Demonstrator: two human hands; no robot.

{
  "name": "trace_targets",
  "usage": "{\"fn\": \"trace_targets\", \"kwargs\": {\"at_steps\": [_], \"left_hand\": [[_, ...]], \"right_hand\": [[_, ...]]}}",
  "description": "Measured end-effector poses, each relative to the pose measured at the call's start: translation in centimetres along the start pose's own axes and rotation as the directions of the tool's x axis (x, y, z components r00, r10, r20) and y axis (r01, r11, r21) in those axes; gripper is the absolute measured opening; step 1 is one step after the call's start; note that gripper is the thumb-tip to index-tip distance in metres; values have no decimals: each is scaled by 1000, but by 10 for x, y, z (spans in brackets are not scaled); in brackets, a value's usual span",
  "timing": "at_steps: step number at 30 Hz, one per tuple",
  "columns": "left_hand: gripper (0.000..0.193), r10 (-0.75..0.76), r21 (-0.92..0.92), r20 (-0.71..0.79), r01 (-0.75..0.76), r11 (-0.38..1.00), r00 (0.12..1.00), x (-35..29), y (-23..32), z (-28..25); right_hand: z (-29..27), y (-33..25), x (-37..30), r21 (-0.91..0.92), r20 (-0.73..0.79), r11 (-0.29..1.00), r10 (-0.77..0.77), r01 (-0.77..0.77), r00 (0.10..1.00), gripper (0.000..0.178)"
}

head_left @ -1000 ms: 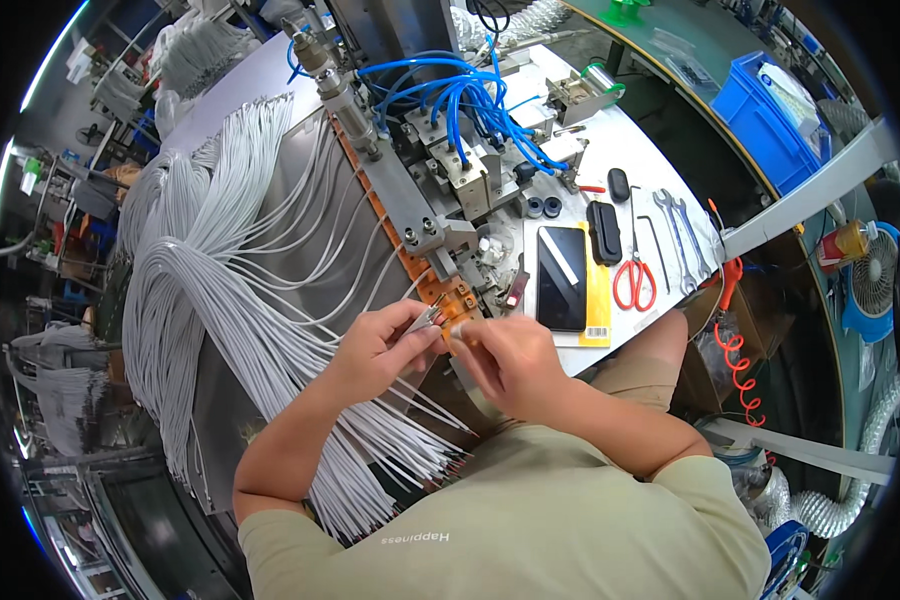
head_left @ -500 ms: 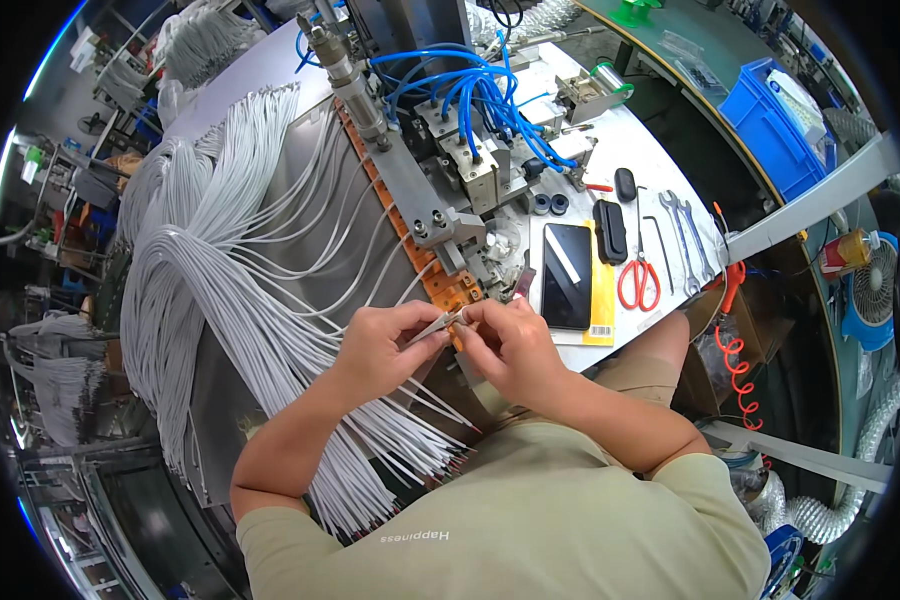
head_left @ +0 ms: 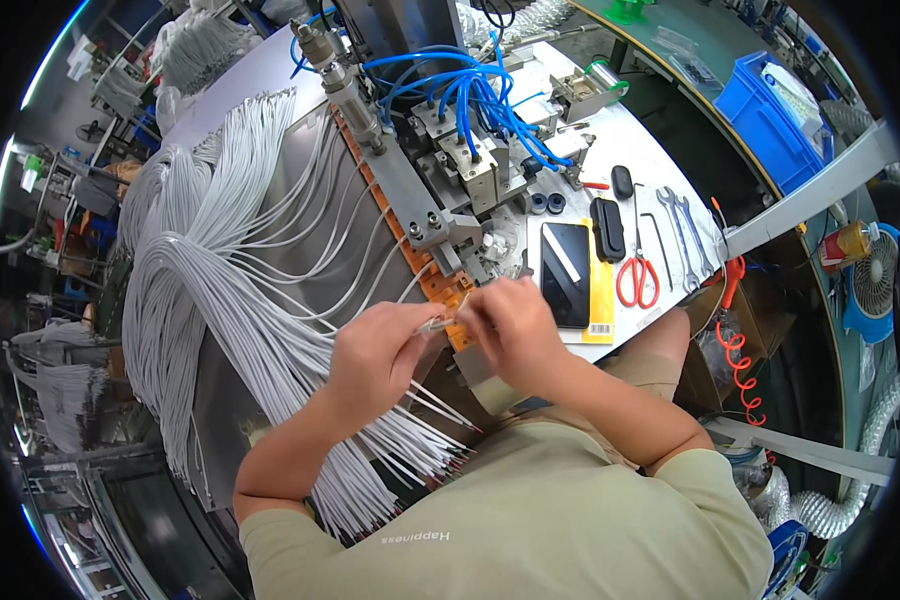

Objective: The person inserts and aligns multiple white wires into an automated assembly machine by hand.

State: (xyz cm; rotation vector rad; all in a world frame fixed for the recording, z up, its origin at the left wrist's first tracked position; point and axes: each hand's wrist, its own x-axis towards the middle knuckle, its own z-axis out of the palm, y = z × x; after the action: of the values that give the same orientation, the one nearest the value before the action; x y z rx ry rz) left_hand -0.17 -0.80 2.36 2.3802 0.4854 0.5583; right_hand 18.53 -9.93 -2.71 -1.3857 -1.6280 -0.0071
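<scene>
My left hand [head_left: 375, 350] pinches a white cable [head_left: 434, 324], its tip poking out between thumb and forefinger. Close beside it, my right hand [head_left: 515, 328] has its fingers bunched together and slightly blurred; whatever they hold is hidden. Both hands are over the near end of an orange rail [head_left: 435, 287] with slots. Several other white cables run from the rail to the left. A thick bundle of white cables [head_left: 235, 300] arches over the metal tabletop, and its dark reddish-tipped ends hang by my left forearm.
A machine with a metal cylinder [head_left: 352, 105] and blue air hoses [head_left: 465, 85] stands beyond the rail. To the right lie a black phone [head_left: 566, 275], red-handled scissors [head_left: 637, 283], a black case [head_left: 607, 230] and wrenches [head_left: 682, 240]. A blue crate [head_left: 770, 130] stands farther right.
My right hand has lifted slightly and its fingers have curled inward, away from the cable tip. My left hand has shifted a little left and down, still pinching the cable.
</scene>
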Motion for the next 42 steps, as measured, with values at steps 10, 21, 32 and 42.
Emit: {"fn": "trace_targets", "kwargs": {"at_steps": [10, 21, 32, 42], "left_hand": [[24, 2, -28, 240, 5, 1000, 971, 5, -2, -1], [18, -74, 5, 66, 74, 997, 995, 7, -6, 4], [14, -437, -506, 216, 483, 715, 873, 9, -3, 3], [16, -356, -341, 50, 351, 872, 933, 7, 2, 2]], "right_hand": [[18, 43, -8, 528, 291, 506, 646, -681, 706, 19], [13, 44, -7, 530, 447, 312, 687, -789, 572, 21], [-5, -19, -11, 144, -13, 982, 125, -122, 992, 12], [-6, -25, -6, 298, 168, 898, 284, -324, 944, 9]]}}
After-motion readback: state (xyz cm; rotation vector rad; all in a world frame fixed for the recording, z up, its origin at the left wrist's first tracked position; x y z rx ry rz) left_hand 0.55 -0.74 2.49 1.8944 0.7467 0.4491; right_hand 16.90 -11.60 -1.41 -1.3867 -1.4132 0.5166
